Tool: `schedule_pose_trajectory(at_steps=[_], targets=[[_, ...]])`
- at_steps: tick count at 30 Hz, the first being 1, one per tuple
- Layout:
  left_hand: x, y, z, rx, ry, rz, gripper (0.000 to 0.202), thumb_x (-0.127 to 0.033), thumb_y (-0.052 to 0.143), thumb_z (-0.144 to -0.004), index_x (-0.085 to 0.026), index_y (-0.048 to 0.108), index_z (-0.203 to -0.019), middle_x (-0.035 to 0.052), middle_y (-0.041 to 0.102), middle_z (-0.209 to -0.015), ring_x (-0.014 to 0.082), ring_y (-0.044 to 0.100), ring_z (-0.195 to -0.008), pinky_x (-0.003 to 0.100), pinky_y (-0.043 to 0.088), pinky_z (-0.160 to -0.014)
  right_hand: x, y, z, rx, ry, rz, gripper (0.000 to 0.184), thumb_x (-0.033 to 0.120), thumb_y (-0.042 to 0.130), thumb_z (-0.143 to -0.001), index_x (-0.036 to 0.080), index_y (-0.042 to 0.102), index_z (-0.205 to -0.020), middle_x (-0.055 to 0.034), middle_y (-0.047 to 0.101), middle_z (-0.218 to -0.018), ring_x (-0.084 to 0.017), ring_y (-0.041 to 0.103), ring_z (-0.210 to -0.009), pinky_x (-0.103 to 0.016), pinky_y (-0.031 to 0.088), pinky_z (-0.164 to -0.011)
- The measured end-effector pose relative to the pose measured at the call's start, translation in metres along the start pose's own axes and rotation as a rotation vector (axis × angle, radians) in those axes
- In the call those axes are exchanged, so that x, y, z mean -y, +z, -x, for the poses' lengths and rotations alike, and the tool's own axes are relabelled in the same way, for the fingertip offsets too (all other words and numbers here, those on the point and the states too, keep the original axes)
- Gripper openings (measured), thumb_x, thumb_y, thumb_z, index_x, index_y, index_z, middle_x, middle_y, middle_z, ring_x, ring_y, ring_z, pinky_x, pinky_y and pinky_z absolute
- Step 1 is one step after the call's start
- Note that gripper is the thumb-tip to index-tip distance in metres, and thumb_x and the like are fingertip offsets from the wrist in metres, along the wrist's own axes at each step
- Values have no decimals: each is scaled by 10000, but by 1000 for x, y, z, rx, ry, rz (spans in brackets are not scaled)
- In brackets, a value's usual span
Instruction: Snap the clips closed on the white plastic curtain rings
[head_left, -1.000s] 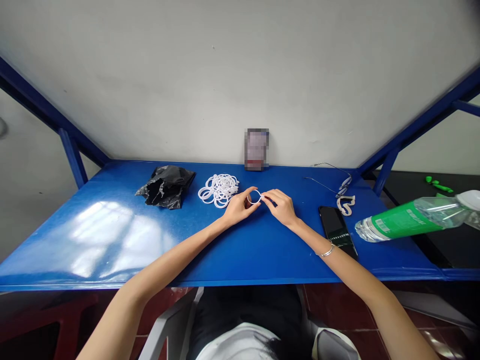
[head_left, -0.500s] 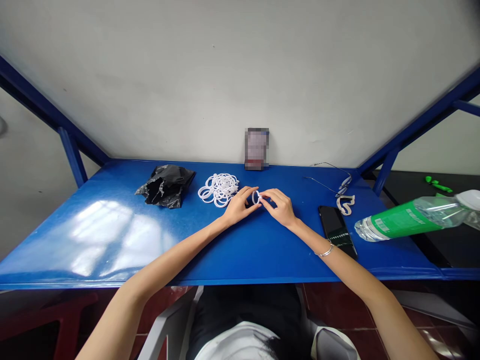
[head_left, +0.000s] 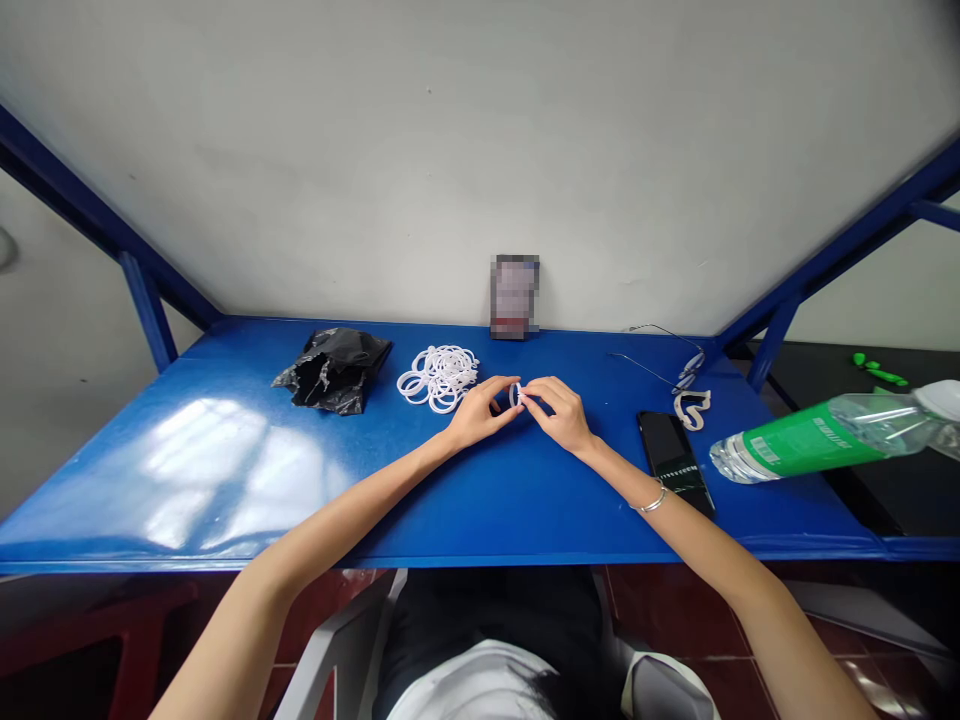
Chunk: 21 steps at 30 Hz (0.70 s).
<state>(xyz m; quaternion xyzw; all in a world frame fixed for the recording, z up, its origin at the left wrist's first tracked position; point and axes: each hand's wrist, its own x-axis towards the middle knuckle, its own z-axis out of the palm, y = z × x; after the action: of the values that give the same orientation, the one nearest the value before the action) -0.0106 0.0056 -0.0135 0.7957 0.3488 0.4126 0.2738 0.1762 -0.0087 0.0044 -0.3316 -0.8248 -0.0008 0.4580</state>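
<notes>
Both my hands meet over the middle of the blue table [head_left: 225,470]. My left hand [head_left: 480,415] and my right hand [head_left: 561,412] each pinch a small white ring [head_left: 515,394] between fingertips, holding it on edge just above the tabletop. A pile of several white rings [head_left: 439,376] lies a little to the left of my left hand, apart from it. A thin silver bracelet [head_left: 655,503] sits on my right wrist.
A crumpled black plastic bag [head_left: 334,369] lies left of the ring pile. A black phone [head_left: 673,461], a beige heart-shaped piece [head_left: 691,408] and thin wires [head_left: 660,350] lie at the right. A green-labelled water bottle [head_left: 817,435] lies at the right edge. A small card [head_left: 514,297] leans on the wall.
The ring, seen as a full circle a second ago, has been turned on edge between my fingertips. My hands have stayed in nearly the same place.
</notes>
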Motion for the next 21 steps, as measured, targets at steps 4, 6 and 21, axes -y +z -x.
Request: schedule_pose_trajectory(at_steps=[4,6,21], targets=[[1,0,0,-16,-8,0,401,-393,613,-864,-172,594,-1199,97,666,-1155,163,674,-862,225,572,-603,0,0,1,-2,-23,-15,83,171,588,-905,209,654,-936,-66,703,-894,-184,649,-820,-322,539,-732],[2,0,1,-23,-16,-1,405,-403,625,-855,-164,605,-1182,95,681,-1120,158,677,-832,220,566,-592,1,0,1,-5,-22,-27,85,169,591,-903,212,657,-934,-60,700,-888,-178,644,-813,-315,536,-725],[1,0,2,-33,-18,-53,403,-410,642,-828,-158,638,-1142,79,711,-1047,101,622,-612,229,556,-560,3,-1,-1,30,46,-110,123,229,561,-921,234,682,-897,-53,698,-869,-185,647,-802,-343,539,-727]])
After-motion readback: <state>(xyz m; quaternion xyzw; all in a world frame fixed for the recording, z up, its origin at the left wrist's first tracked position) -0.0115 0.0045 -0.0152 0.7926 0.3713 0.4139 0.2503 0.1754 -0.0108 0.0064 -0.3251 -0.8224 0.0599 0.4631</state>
